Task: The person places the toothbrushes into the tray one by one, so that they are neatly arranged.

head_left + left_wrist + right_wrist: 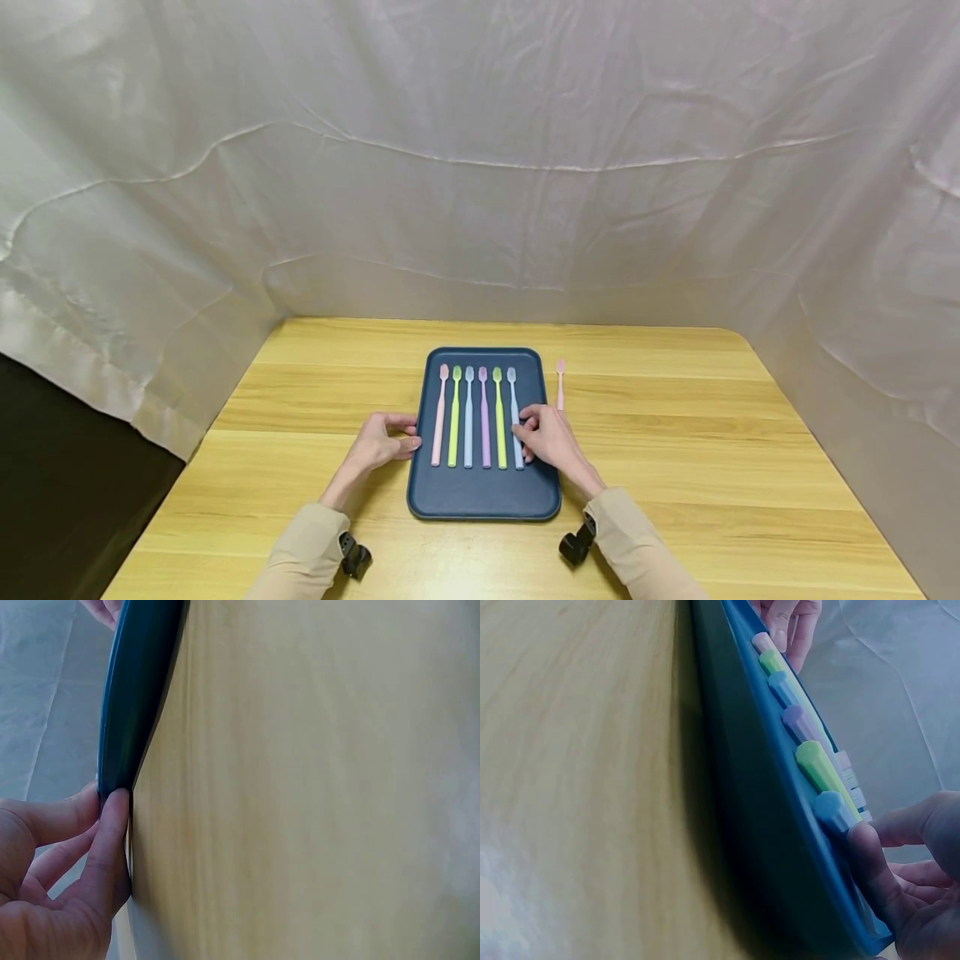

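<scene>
A dark blue tray [483,498] lies on the table with several toothbrushes side by side, heads toward the far end. From the left they run pink [439,417], yellow-green [454,417], light blue [468,417], purple [484,417], green [499,417] and light blue [515,408]. My right hand [551,437] pinches the rightmost light blue toothbrush by its handle between thumb and finger; the right wrist view shows its handle end [835,812] beside the thumb. With thumb and fingers at the tray's left rim, my left hand [386,442] grips the edge.
Another pink toothbrush [560,383] lies on the wooden table [690,433], right of the tray and partly hidden by my right hand. Grey sheeting [480,208] hangs behind the table and along its sides.
</scene>
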Action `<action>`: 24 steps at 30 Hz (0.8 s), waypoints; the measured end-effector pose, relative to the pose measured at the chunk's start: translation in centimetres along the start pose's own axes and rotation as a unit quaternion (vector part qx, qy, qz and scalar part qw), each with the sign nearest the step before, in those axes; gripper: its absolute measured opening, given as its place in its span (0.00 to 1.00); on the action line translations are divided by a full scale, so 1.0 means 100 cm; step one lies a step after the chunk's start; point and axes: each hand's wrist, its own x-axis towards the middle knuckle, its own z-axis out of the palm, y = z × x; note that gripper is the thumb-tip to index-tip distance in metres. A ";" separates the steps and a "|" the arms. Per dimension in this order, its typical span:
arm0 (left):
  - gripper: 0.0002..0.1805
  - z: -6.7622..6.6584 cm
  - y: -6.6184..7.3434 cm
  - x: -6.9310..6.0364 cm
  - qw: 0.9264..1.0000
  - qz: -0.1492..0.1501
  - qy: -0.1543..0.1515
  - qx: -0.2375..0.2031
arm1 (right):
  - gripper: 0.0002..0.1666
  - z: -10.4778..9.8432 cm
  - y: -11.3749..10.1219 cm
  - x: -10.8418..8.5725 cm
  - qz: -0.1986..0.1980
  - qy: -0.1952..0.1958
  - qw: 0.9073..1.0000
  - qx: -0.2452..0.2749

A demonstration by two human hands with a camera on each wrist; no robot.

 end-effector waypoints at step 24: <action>0.23 0.000 0.000 -0.002 1.000 0.008 -0.012 0.006 | 0.17 -0.012 0.009 -0.002 -0.007 0.044 0.997 0.068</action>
